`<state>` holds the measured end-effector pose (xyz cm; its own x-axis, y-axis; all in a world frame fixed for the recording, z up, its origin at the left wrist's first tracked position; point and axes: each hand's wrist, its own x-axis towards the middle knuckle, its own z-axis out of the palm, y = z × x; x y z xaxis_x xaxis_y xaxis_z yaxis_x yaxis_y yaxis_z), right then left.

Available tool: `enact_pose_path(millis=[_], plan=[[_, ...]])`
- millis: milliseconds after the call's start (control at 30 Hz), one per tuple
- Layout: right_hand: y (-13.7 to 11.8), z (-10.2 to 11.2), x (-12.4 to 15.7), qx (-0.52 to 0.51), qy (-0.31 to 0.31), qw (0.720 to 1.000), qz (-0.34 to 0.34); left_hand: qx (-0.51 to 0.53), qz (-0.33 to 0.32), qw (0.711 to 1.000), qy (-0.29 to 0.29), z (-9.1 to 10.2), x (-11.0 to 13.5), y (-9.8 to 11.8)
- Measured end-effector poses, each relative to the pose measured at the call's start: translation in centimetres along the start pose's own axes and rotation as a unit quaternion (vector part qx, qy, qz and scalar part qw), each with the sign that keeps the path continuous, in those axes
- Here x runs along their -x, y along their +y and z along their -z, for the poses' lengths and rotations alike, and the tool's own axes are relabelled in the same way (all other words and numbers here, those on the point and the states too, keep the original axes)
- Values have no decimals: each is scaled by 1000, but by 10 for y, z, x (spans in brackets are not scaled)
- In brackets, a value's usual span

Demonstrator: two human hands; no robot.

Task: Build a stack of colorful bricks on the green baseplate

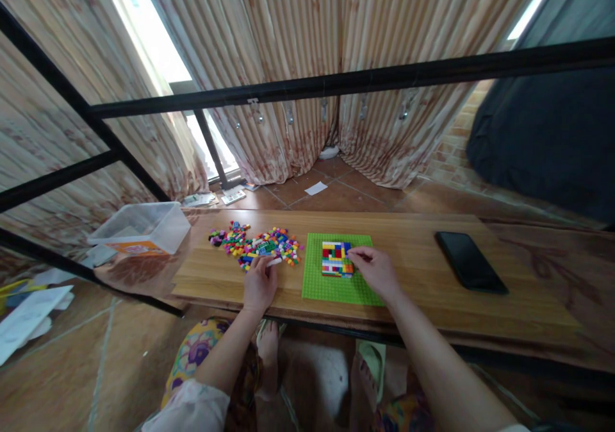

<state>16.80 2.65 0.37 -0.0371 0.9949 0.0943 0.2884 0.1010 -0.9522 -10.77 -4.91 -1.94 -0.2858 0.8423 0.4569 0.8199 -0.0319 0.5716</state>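
Note:
A green baseplate [314,286] lies on the wooden table, carrying a square build of multicoloured toy bricks [336,259]. My right hand [378,270] reaches in from the right, its fingertips pinched together at the build's right edge; what they grip, if anything, is too small to make out. Over the front of a loose brick pile [281,243], my left hand [260,283] is closed on a white brick [274,261], which sticks out to the right of its fingers. The pile spreads to the left of the baseplate in many colours.
A clear plastic bin [166,227] with an orange label stands at the table's left end. On the right lies a black phone [469,262]. A black metal rail [307,88] crosses beyond the table [408,230], before the curtains.

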Motion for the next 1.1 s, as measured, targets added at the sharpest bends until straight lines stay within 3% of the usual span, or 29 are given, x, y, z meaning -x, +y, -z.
enact_pose_path(millis=[533,1100], plan=[[-4,-15,1,-180,55,969,-158,-10,-2,1000,-3,-5,2,-5],[-14,-20,-1,-217,56,954,-202,-31,-11,999,-24,2,1,4]])
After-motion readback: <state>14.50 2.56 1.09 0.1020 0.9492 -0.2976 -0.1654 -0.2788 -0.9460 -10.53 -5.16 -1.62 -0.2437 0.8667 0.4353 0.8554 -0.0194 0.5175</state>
